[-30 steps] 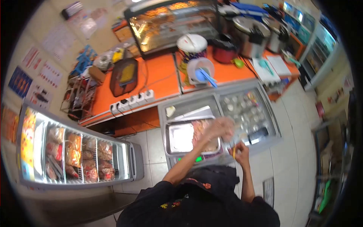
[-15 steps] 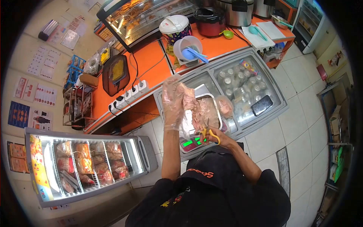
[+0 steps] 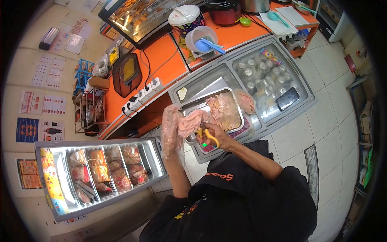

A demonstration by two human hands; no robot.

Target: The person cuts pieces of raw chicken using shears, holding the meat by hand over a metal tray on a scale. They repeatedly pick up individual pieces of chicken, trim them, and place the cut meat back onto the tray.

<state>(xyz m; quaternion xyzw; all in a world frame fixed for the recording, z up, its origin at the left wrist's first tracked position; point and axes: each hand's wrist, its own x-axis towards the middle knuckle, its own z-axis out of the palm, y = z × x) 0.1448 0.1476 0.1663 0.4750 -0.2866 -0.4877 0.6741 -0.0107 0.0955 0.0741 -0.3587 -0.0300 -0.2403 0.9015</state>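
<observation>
My left hand (image 3: 171,126), inside a clear plastic glove, grips a floppy strip of raw pale-pink meat (image 3: 191,123) at the left end of a metal tray (image 3: 241,115). My right hand (image 3: 218,137) is bare and has its fingers in the yellow handles of a pair of scissors (image 3: 216,142). The blades reach up to the right end of the strip. More raw meat pieces (image 3: 221,108) lie heaped in the tray, mostly on its right side. Beneath the tray's near edge shows a scale (image 3: 208,148) with green displays, partly hidden by my right hand.
The tray sits on a glass-topped chest freezer (image 3: 266,117) with cans inside. A bag of meat (image 3: 245,101) and a phone (image 3: 287,99) lie on top. Behind is an orange counter (image 3: 163,55) with a power strip (image 3: 142,96) and a tub (image 3: 192,35). A lit display fridge (image 3: 159,165) stands left.
My left hand has come down and left with the meat strip, uncovering more of the tray. My right hand with the scissors has moved slightly up and left. The view has shifted a little.
</observation>
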